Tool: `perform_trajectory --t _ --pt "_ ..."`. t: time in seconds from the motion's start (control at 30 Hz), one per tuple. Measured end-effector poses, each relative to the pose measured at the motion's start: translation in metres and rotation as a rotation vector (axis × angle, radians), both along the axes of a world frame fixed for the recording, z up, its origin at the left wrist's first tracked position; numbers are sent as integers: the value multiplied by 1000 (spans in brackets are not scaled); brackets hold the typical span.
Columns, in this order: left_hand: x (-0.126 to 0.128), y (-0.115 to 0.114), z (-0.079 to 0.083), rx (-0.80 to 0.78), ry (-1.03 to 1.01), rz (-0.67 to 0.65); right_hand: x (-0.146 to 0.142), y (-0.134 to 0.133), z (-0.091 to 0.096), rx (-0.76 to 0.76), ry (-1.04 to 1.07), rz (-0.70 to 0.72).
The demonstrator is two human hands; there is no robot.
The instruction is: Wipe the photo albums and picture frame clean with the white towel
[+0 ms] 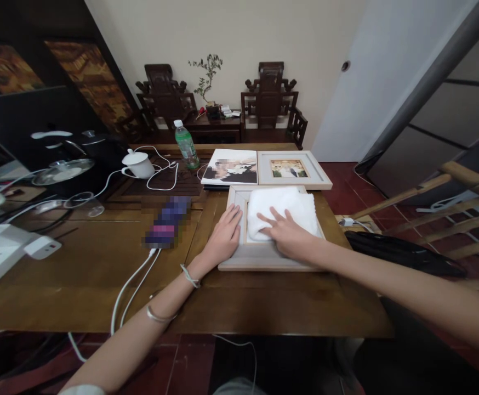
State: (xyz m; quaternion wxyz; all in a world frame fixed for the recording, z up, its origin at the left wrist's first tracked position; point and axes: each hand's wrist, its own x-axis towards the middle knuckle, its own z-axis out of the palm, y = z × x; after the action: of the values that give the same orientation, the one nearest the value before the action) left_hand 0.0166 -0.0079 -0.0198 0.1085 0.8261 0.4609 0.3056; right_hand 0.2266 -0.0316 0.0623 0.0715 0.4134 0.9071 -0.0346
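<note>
A light wooden picture frame (239, 258) lies flat on the table in front of me. Over its middle is a folded white cloth (297, 206), which hides most of what the frame contains. My right hand (284, 230) presses down on the cloth with its fingers spread. Along the frame's left side rests my left hand (225, 233), its fingers stretched out on the border. Just behind are a second frame (321, 173) with a small photo in it and a white-edged photo album or panel (231, 167).
Left of the frame lies a phone (167, 222) with white cables. Farther back stand a green-labelled bottle (187, 145), a lidded white cup (138, 163) and a clear plastic cup (85, 204). A white power strip (1, 252) is at far left. The wooden table (289, 307) ends close to me.
</note>
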Motion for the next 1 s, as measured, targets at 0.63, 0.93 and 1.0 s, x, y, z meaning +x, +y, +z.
perform_trajectory --t 0.63,0.93,1.0 --pt "5 -10 13 -190 -270 3 -40 23 -6 178 -69 116" --pt "3 -10 14 -113 -262 24 -57 54 -9 265 -31 34" --pt "3 -9 12 -111 -267 20 -54 40 -10 262 -56 97"
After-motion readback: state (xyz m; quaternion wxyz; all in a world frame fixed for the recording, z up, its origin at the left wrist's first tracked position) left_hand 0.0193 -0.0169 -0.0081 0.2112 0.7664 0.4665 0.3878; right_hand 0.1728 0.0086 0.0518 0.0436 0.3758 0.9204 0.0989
